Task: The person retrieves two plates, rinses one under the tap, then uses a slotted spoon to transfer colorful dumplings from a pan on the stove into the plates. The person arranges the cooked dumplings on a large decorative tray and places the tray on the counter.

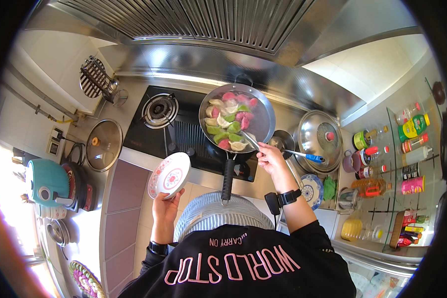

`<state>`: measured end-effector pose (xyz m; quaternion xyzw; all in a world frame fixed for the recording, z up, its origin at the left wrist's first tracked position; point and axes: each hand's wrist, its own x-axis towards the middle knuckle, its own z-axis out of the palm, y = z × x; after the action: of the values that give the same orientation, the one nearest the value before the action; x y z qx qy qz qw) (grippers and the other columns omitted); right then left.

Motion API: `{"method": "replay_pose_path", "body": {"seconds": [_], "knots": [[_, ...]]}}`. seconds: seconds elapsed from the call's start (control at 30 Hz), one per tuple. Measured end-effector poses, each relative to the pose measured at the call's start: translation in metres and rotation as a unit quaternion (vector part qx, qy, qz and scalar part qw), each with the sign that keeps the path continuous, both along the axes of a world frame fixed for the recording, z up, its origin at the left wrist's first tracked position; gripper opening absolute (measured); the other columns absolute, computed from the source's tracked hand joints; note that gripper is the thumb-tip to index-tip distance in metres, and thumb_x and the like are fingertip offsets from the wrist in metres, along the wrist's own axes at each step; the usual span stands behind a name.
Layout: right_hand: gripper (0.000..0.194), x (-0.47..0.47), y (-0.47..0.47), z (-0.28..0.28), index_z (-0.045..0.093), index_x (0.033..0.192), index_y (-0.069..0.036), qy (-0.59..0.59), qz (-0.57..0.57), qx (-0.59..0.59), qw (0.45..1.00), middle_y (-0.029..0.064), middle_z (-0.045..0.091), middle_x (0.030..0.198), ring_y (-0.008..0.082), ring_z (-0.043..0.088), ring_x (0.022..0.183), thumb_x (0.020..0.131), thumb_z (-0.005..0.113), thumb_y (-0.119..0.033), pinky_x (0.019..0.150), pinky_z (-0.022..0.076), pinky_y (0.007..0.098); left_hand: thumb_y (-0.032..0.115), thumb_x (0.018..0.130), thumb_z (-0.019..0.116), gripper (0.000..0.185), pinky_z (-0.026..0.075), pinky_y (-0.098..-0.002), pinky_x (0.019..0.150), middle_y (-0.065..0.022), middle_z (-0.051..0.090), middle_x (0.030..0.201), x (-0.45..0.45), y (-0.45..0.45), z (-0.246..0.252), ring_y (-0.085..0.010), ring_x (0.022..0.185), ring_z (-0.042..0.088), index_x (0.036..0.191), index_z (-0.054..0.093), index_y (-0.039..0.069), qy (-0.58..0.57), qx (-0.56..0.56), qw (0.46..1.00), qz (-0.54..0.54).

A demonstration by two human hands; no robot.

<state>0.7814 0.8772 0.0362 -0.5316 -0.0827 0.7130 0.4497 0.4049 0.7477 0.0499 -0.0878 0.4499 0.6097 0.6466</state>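
Observation:
My left hand (166,206) grips the lower rim of a white dish with a red floral pattern (171,178). It tilts in the air before the front edge of the cooktop, its inner side facing up at me. My right hand (271,158) is closed around the metal handle of a utensil (250,139) that reaches over the near right rim of a wok (265,111). The utensil's head is hard to make out among the dumplings. Pink, green and white dumplings (229,121) fill much of the wok, in steaming liquid. The wok's dark wrapped handle (228,178) points towards me.
Left of the wok is a bare gas burner (159,108) on the black cooktop (141,138). A blue-handled utensil (309,156) and a lidded pan (316,141) lie to the right. Bottles (370,188) line the right side. A glass lid (103,145) and teal appliance (48,182) stand left.

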Motion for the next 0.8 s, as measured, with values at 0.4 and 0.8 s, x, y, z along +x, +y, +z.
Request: {"method": "replay_pose_path", "body": {"seconds": [0.4, 0.8], "knots": [[0.047, 0.005, -0.009, -0.012, 0.043, 0.139, -0.008, -0.017, -0.052, 0.01, 0.998, 0.0042, 0.05, 0.071, 0.0067, 0.036, 0.046, 0.093, 0.054, -0.006, 0.044, 0.0317, 0.0232, 0.002, 0.084, 0.04, 0.052, 0.06, -0.035, 0.078, -0.0279, 0.056, 0.12, -0.009, -0.002, -0.001, -0.0454, 0.1, 0.063, 0.134, 0.034, -0.011, 0.013, 0.002, 1.0, 0.01], [0.044, 0.022, -0.038, -0.009, 0.048, 0.136, -0.01, -0.009, -0.044, 0.024, 0.999, 0.0028, 0.051, 0.073, 0.0041, 0.036, 0.048, 0.093, 0.057, -0.009, 0.046, 0.0306, 0.0202, 0.002, 0.085, 0.038, 0.051, 0.06, -0.0349, 0.078, -0.028, 0.056, 0.12, -0.009, 0.003, 0.0, -0.0452, 0.1, 0.063, 0.134, 0.034, -0.012, 0.0, 0.008, 1.0, -0.016]]}}
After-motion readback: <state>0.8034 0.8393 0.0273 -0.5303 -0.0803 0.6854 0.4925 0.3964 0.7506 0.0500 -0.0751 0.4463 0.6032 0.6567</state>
